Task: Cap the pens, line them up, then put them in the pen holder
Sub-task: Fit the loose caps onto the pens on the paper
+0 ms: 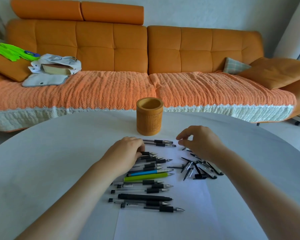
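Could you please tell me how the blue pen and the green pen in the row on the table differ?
The blue pen is slimmer; the green pen looks thicker. The blue pen ends in a silvery front section, while the green pen stays green almost to its dark tip. Both lie uncapped, side by side, tips pointing to the person's right.

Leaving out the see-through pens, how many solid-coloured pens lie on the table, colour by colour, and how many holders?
Blue pen: 1
Green pen: 1
Black pen: 1
Pen holder: 1
Total: 4
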Motion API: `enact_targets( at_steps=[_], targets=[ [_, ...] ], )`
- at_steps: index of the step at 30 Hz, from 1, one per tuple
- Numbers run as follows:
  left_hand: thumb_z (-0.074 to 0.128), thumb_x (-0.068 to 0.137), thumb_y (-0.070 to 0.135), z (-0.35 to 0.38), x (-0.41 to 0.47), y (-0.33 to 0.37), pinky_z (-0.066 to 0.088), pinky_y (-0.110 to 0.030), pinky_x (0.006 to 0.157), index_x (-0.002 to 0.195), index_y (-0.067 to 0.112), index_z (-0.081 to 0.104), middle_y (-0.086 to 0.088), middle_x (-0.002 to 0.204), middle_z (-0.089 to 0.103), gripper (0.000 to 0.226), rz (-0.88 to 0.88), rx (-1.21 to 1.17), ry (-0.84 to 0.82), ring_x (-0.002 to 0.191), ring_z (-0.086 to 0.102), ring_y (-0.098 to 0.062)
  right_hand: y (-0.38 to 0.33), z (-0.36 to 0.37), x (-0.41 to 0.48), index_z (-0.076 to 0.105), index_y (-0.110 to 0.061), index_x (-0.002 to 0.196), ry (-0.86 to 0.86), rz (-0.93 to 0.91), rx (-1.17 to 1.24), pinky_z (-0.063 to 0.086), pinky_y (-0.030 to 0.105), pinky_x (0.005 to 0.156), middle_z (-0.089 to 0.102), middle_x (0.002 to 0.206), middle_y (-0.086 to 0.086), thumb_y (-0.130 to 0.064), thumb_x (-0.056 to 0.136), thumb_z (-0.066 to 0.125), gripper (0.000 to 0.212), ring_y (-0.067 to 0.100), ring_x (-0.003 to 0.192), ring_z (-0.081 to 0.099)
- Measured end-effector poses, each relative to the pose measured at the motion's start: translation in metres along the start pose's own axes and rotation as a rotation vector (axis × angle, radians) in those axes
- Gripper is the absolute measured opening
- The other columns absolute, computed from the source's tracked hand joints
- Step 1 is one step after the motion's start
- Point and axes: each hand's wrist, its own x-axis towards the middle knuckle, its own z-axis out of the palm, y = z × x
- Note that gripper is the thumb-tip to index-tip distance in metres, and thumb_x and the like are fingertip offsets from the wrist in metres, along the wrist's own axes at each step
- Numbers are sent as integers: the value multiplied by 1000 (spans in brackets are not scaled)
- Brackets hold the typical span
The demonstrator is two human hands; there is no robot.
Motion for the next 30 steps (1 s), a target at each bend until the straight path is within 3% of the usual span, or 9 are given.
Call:
enact_targets(
  at_steps=[7,13,15,20,23,25,27,30],
  targets=[
    [58,94,25,-5,1,10,44,-25,68,101,31,53,16,103,57,11,23,-4,90,84,55,-8,12,-11,-22,73,-38,95,-138,-1,-160,50,24,73,66,96,-20,-37,91,65,10,3,87,59],
    [61,93,23,-2,-1,21,37,-11,65,108,32,61,18,100,55,17,35,-209,52,83,51,11,13,-10,-26,73,-38,90,-150,-7,-268,47,23,68,62,90,-20,-44,88,65,10,6,87,59],
    [60,94,26,0,-1,22,37,-10,72,115,30,63,16,105,59,22,10,-225,47,85,53,7,11,-7,-26,75,-37,89,-147,-8,-293,47,24,66,64,90,-19,-44,87,65,13,7,86,59],
    [59,94,31,-1,-2,23,46,-25,89,121,28,66,14,116,63,28,-27,-181,52,103,58,-6,3,-4,-25,72,-32,93,-178,-8,-296,52,28,73,65,96,-15,-42,88,65,13,10,88,60],
    [59,93,37,-6,-4,22,50,-30,80,119,37,67,16,106,65,27,-38,-113,88,96,60,-9,-1,-3,-26,64,-31,99,-147,-51,-226,50,29,74,63,99,-12,-41,93,59,13,12,87,60],
    [58,93,36,-8,-4,21,51,-32,76,117,40,67,18,101,63,26,-43,-131,113,92,59,-9,-3,-3,-25,60,-31,99,-110,-73,-144,46,27,66,67,94,-14,-39,96,55,10,7,76,59],
    [58,93,35,-11,-4,22,51,-32,76,113,39,69,20,102,63,23,-29,-153,141,93,59,-7,-8,0,-24,61,-32,95,-85,-71,23,44,22,56,70,85,-14,-35,96,56,5,3,59,54],
    [57,94,37,-13,-4,23,51,-30,78,107,37,72,22,104,65,20,-27,-184,160,94,59,-5,-15,4,-23,66,-30,92,-49,-34,325,45,15,50,67,71,-11,-26,94,63,6,2,52,53]
  ],
)
